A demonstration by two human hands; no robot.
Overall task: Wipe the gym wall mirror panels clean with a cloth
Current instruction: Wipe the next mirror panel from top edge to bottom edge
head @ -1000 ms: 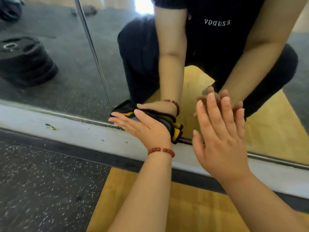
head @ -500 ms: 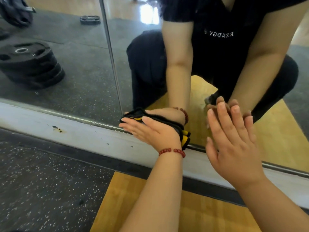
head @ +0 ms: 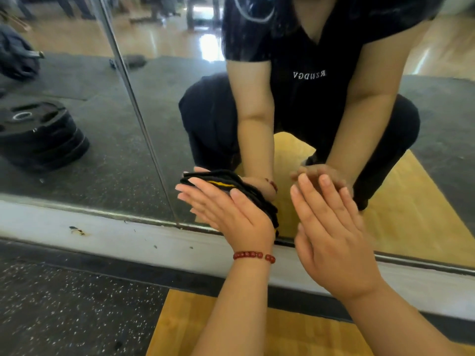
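Here, low on the mirror (head: 257, 140), the flat-fingered left hand (head: 226, 214) presses a black-and-yellow cloth (head: 231, 185) against the glass, the open right hand (head: 331, 235) just beside it, under reflected reversed shirt lettering (head: 309, 74).

Black cloth (head: 226, 185) there, a yellow stripe running through its folds, pressed on the mirror (head: 108, 150). Dark red beads on the bracelet (head: 253, 255) at the left wrist. Below the glass, a white wall strip (head: 115, 240), scuffed with a small yellow-and-black mark toward its left end, then a black baseboard (head: 128, 268). Floor now: black rubber mat (head: 64, 312) speckled white, and beside it a honey-yellow wooden floor (head: 177, 327). In the reflection, black weight plates (head: 38, 134) and a black shirt (head: 308, 47) with white lettering.
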